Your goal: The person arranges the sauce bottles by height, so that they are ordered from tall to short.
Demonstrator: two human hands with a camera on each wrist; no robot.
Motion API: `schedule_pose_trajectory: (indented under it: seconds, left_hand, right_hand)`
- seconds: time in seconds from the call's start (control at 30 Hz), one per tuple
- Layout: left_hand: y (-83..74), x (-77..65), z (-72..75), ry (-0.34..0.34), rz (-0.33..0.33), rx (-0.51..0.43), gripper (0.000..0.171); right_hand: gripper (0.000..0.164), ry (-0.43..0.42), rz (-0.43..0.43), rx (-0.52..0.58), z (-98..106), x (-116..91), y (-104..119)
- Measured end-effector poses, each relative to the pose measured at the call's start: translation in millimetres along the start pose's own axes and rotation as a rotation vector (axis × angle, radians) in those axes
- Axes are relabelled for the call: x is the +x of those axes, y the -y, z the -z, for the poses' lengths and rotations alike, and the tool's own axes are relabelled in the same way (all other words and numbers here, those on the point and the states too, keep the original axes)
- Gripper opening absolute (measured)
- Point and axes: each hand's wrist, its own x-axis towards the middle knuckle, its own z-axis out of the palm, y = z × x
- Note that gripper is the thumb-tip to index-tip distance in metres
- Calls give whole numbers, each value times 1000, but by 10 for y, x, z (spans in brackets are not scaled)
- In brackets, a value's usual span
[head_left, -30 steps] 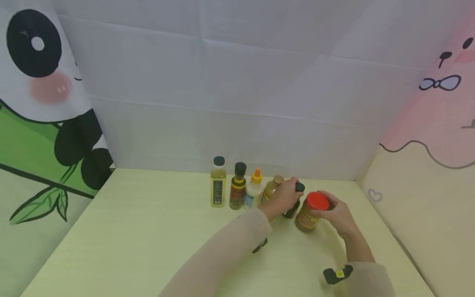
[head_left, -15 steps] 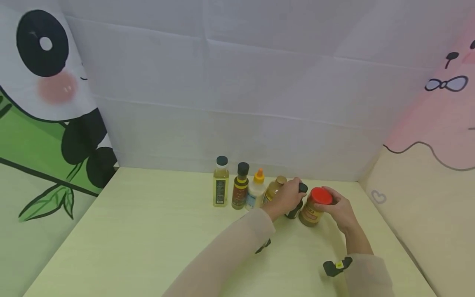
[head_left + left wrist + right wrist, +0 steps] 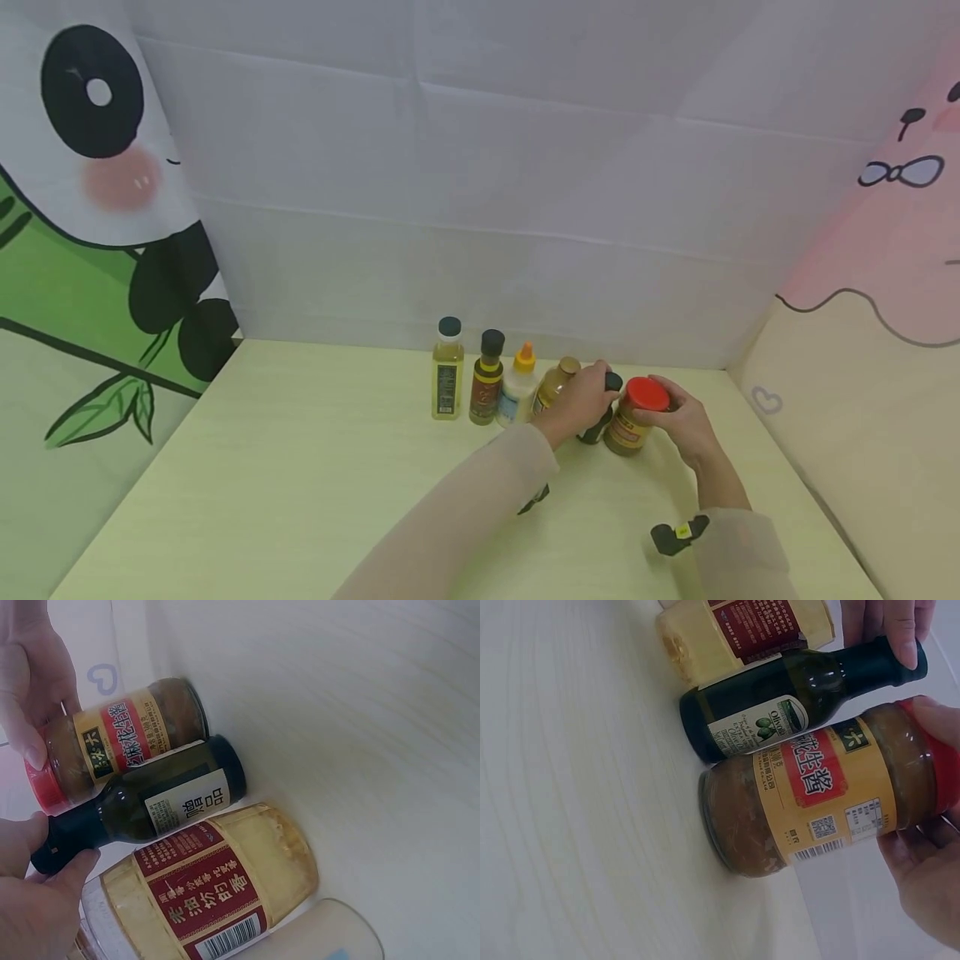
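Note:
My left hand [image 3: 576, 407] pinches the dark cap end of a small green olive oil bottle [image 3: 757, 705], which stands upright; in the head view the hand covers most of it. Just right of it is a peanut sauce jar [image 3: 627, 433] with a red lid. My right hand [image 3: 686, 427] grips that jar by its lid, thumb on the near side. The wrist views show the jar [image 3: 124, 739] close against the olive oil bottle. Left of the olive oil bottle is a yellowish bottle [image 3: 206, 889] with a dark red label, partly behind my left hand.
Further left in the same row stand a white squeeze bottle [image 3: 517, 390] with an orange tip, a black-capped bottle [image 3: 486, 390] and a tall pale oil bottle [image 3: 447, 382]. A grey cloth wall [image 3: 480, 192] rises behind the pale table [image 3: 300, 483]; printed side panels flank it.
My right hand has moved the jar slightly back and closer to the olive oil bottle. The left hand keeps its hold. The head view has shifted a little; the last half second shows hardly any motion.

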Motion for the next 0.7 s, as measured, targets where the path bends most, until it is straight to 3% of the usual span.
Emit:
schedule_pose_trajectory:
  seconds: [0.7]
  left_hand:
    - [9, -26, -18, -29, -6, -24, 26]
  right_hand:
    - [81, 48, 19, 26, -4, 28, -22]
